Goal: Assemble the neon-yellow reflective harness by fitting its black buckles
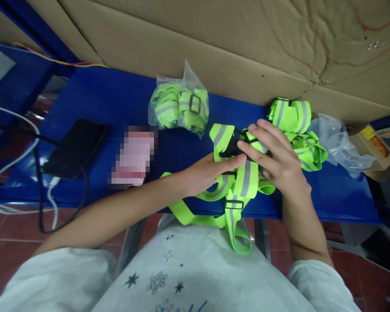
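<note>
While the two bare hands meet over a bundle of lime-yellow fabric straps with grey reflective stripes (245, 182) in the head view, that bundle lies at the front edge of a glossy blue surface (123, 104). The left hand (209, 173) has its thumb across the webbing and its fingers hidden behind, apparently clamped on the bundle, probably to steady it. The right hand (279, 160) arches over its right side, fingers slightly spread and tips against the upper folds; its thumb is hidden, so I cannot tell whether it grips. A rectangular black plastic buckle (234, 204) sits low on the bundle, whose slack loops hang past the edge toward the shirt, likely because they are long and loose. Behind and left of the bundle stand rolled straps in clear plastic bags (195, 104), perhaps kept there to leave the front free. To its right are a rolled lime-yellow strap (289, 115), a loose looped strap (310, 151), a crumpled clear bag (338, 143) and a small brown cardboard box (378, 147). Left of it lie a pixelated pink rectangle (134, 158) and a flat black device (74, 147), whose white cable (53, 199) could snag the left forearm.
</note>
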### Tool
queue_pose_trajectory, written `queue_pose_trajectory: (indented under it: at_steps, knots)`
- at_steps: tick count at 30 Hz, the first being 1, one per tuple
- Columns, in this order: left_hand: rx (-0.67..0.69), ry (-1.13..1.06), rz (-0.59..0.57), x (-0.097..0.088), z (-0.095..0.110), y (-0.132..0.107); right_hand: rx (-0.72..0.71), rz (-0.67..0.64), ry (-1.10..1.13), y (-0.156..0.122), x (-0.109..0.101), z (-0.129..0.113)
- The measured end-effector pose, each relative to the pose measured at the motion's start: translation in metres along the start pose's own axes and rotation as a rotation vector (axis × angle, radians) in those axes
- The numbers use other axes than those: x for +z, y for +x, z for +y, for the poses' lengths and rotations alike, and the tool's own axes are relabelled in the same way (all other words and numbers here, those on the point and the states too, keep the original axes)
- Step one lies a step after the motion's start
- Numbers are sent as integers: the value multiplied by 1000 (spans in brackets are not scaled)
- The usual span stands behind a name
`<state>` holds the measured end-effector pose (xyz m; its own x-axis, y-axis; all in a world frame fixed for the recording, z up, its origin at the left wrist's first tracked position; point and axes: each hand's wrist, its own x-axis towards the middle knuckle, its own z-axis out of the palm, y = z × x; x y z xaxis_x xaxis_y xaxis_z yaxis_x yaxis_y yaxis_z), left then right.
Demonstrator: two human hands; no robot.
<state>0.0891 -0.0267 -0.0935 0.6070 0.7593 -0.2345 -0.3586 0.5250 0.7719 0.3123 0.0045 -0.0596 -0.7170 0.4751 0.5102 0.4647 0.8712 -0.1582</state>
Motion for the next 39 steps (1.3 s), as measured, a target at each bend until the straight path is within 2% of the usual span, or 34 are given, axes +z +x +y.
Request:
queue_pose_trajectory:
  at_steps: [3, 5, 8, 10, 12, 13, 16, 18, 21, 24, 27, 31, 35, 39]
  knots:
    - [32, -4, 69, 3, 4, 3, -21, -33, 160, 3, -2, 0]
    - [50, 14, 111, 2, 5, 5, 17, 57, 273, 5, -3, 1]
    - [30, 54, 164, 1, 4, 4, 181, 240, 486, 7, -1, 3]
    - [17, 93, 151, 1, 3, 3, 298, 203, 576, 8, 3, 4]
    - [27, 128, 128, 1, 2, 3, 379, 102, 551, 8, 8, 1]
    - [35, 138, 121, 1, 2, 3, 412, 94, 512, 8, 9, -2]
    - [19, 137, 74, -3, 2, 5, 487, 191, 411, 9, 8, -15]
    - [5, 108, -19, -5, 3, 5, 478, 258, 350, 11, 2, -23]
    - [10, 128, -139, -6, 6, 0, 320, 276, 296, 14, -8, -29]
    - [-22, 151, -133, -3, 9, -4, 100, 207, 270, 16, -10, -26]
    - [-69, 9, -176, -1, 8, -5, 39, 203, 219, 17, -6, -19]
    - [-4, -54, -214, -1, 3, -3, 117, 235, 173, 16, -3, -18]
    - [-8, 186, -320, -4, -1, 0, 304, 357, 106, 14, -4, -20]
    - [-44, 278, -327, -9, -1, 1, 373, 452, 81, 11, -1, -17]
